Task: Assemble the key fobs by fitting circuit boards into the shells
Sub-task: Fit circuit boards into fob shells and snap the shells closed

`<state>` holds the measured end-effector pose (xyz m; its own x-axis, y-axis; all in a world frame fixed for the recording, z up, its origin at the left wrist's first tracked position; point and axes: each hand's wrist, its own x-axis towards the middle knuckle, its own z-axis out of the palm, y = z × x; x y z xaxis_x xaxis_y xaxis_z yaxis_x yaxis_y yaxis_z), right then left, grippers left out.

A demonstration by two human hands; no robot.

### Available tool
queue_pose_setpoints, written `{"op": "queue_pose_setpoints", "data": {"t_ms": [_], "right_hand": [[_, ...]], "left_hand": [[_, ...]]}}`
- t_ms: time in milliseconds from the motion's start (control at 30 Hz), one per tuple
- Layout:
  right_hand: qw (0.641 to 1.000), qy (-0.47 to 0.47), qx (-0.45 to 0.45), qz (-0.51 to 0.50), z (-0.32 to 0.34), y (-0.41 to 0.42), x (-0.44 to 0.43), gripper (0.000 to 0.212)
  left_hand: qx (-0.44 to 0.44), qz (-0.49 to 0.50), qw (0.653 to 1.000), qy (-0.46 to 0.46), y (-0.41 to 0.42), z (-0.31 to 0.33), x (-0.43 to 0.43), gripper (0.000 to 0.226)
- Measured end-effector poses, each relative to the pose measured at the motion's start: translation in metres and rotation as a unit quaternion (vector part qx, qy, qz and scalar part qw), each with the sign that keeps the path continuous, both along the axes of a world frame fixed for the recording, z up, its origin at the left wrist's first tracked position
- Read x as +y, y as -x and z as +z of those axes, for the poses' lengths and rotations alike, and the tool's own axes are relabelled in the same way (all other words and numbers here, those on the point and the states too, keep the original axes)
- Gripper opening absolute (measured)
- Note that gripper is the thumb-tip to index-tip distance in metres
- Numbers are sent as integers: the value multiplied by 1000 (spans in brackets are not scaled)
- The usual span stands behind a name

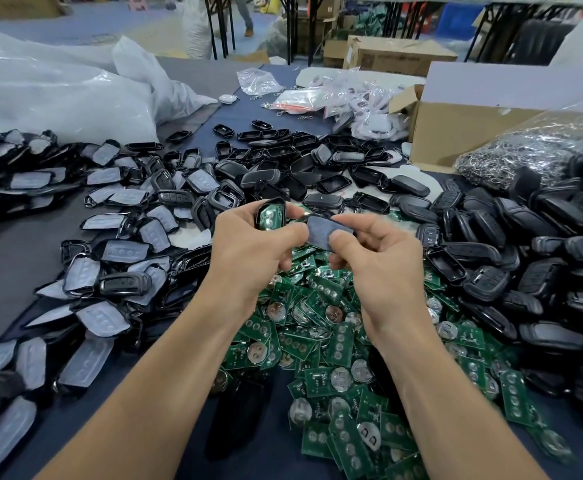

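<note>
My left hand (248, 244) grips a black shell half (271, 213) that has a green circuit board seated inside it, tilted toward me. Close to its right, my right hand (380, 258) pinches a dark back cover (326, 232) between thumb and fingers. Both hands hover above a heap of loose green circuit boards (335, 344) with round battery clips. Shell fronts with grey rubber pads (117, 251) lie in a spread at the left. Black shell halves (512, 244) pile up at the right.
More black shells (283, 161) lie behind the hands. White plastic bags (58, 95) fill the back left. An open cardboard box (473, 123) and a bag of metal key rings (525, 154) stand at the right. Small packets (345, 98) sit at the back of the dark table.
</note>
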<state>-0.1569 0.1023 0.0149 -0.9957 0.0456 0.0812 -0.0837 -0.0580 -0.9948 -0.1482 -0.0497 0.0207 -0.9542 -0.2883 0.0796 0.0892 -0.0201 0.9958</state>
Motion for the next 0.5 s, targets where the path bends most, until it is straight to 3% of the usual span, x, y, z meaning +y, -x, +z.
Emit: {"op": "queue_pose_setpoints", "data": {"t_ms": [133, 200, 367, 500], "right_hand": [[1000, 6, -7, -19, -1, 2, 3, 30], [1000, 4, -13, -15, -1, 2, 4, 27], [999, -41, 7, 9, -2, 1, 3, 10], [997, -75, 4, -12, -5, 3, 4, 15]], "left_hand": [[-22, -25, 999, 12, 0, -4, 3, 25], [-27, -20, 999, 42, 1, -7, 4, 13], [33, 38, 992, 116, 2, -9, 4, 12], [45, 23, 991, 127, -1, -8, 6, 11]]}}
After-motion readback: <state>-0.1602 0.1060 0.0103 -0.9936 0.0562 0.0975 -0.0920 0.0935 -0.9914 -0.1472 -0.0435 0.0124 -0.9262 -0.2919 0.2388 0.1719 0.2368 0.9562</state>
